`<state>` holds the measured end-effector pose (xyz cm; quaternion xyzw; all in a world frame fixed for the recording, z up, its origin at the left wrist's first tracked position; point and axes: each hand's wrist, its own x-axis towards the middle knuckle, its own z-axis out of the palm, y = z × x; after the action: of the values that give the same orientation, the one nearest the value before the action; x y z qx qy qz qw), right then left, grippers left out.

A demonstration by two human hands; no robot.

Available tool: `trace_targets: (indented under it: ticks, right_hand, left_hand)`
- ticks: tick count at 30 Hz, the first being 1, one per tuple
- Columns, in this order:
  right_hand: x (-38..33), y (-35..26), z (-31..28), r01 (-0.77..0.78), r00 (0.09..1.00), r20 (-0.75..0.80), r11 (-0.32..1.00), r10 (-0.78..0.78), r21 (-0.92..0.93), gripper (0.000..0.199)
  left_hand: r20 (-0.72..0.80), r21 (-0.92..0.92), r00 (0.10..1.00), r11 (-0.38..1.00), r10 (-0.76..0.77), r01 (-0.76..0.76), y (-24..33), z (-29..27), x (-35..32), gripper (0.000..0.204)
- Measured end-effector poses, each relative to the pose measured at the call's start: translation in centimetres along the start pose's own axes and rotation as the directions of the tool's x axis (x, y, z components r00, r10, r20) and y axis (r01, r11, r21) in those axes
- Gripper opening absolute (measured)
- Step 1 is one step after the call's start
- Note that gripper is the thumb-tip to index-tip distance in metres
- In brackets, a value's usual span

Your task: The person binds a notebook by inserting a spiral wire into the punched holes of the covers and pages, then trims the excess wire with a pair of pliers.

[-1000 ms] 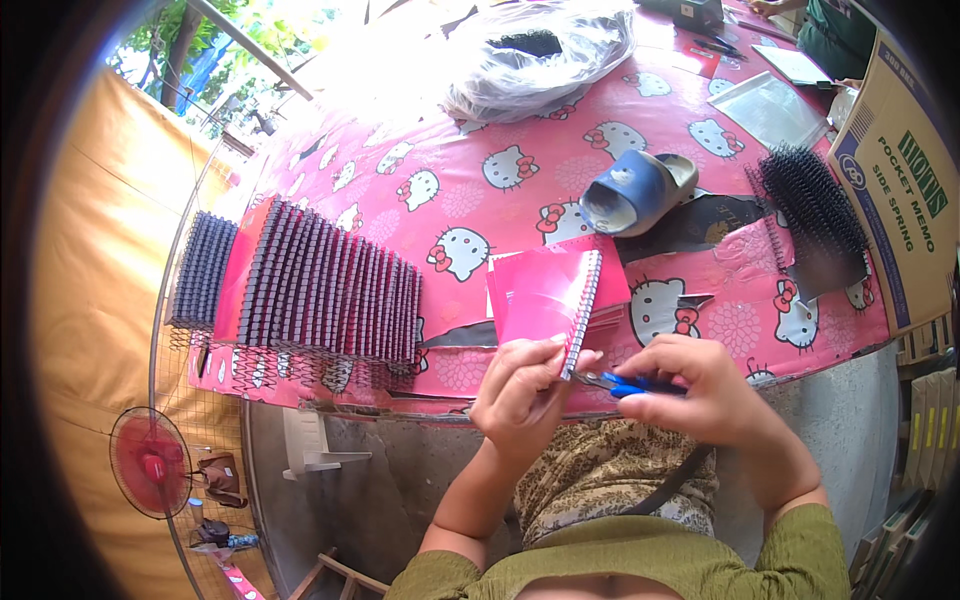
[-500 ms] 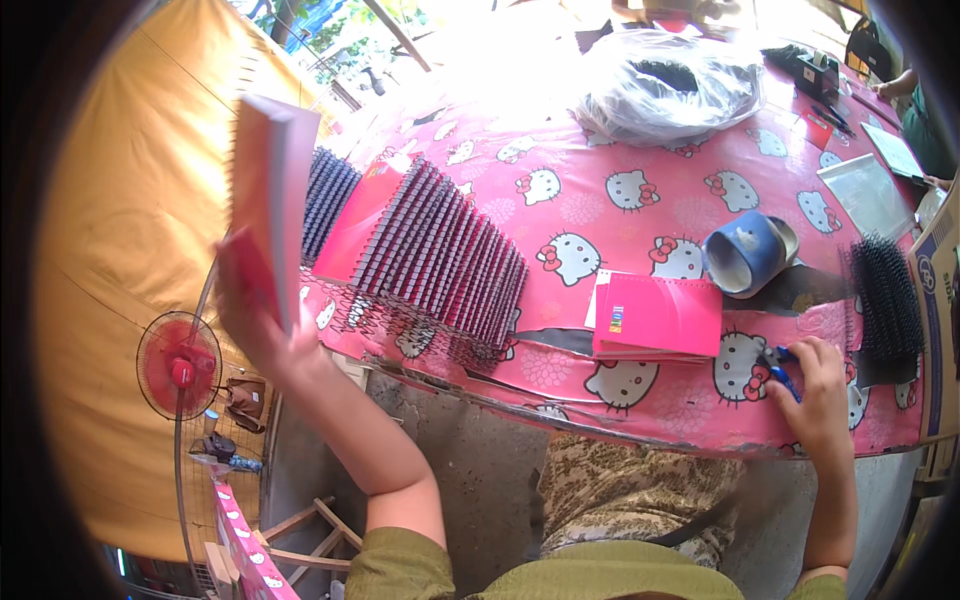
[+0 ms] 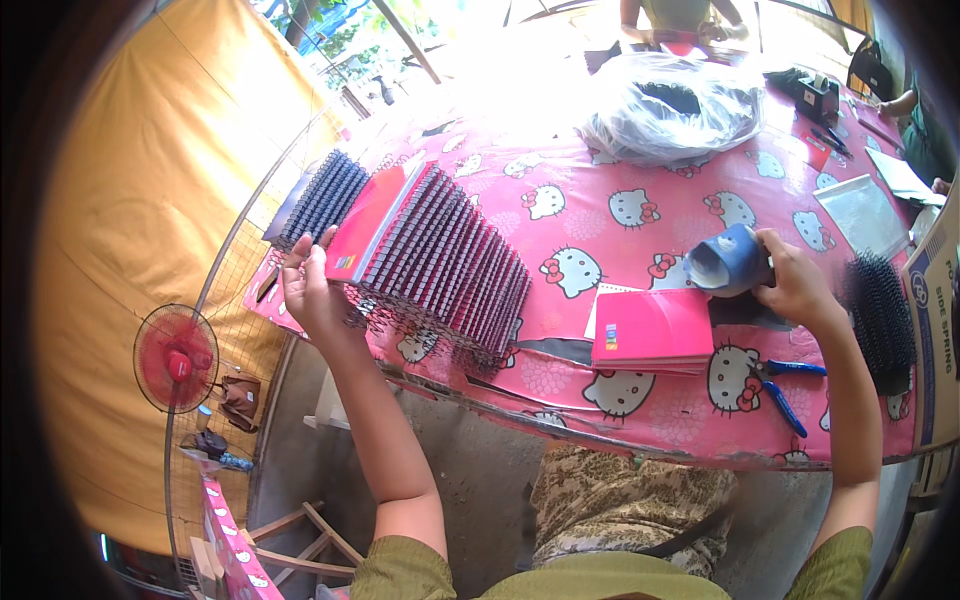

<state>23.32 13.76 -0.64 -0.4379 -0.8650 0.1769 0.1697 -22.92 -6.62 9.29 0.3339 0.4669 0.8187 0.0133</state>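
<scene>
My left hand [image 3: 314,296] is at the left edge of a pink spiral notebook [image 3: 378,215], fingers slightly apart and loosely curled beside the cover. That notebook lies on top of a leaning stack of spiral-bound notebooks [image 3: 450,270]. My right hand [image 3: 795,278] grips the right side of a blue, hollow, tube-like thing with a pale inside [image 3: 728,260], which looks like a slide sandal. Below it, cutting pliers with blue handles [image 3: 778,385] lie spread on the tablecloth. Between my hands, a few pink notebooks [image 3: 652,330] lie in a low pile.
Black spiral coils [image 3: 880,325] stand beside a cardboard box [image 3: 935,340] at the right. A plastic-wrapped bundle [image 3: 672,108] sits at the back of the pink table [image 3: 560,215]. Other people are at the far side and right. A red fan [image 3: 177,358] stands at the left.
The pink notebook my left hand held raised now lies on the stack, and that hand has come lower. My right hand has left the pliers and taken hold of the blue hollow thing.
</scene>
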Motion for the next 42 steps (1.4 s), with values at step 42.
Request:
trace_targets:
  ticks: [42]
  right_hand:
    - [-4.1, -6.6, 1.8, 0.27, 0.955, -0.197, 0.924, -0.221, 0.272, 0.031]
  left_hand:
    - [0.696, 0.389, 0.717, 0.864, -0.049, -0.32, -3.0, 14.2, -22.2, 0.019]
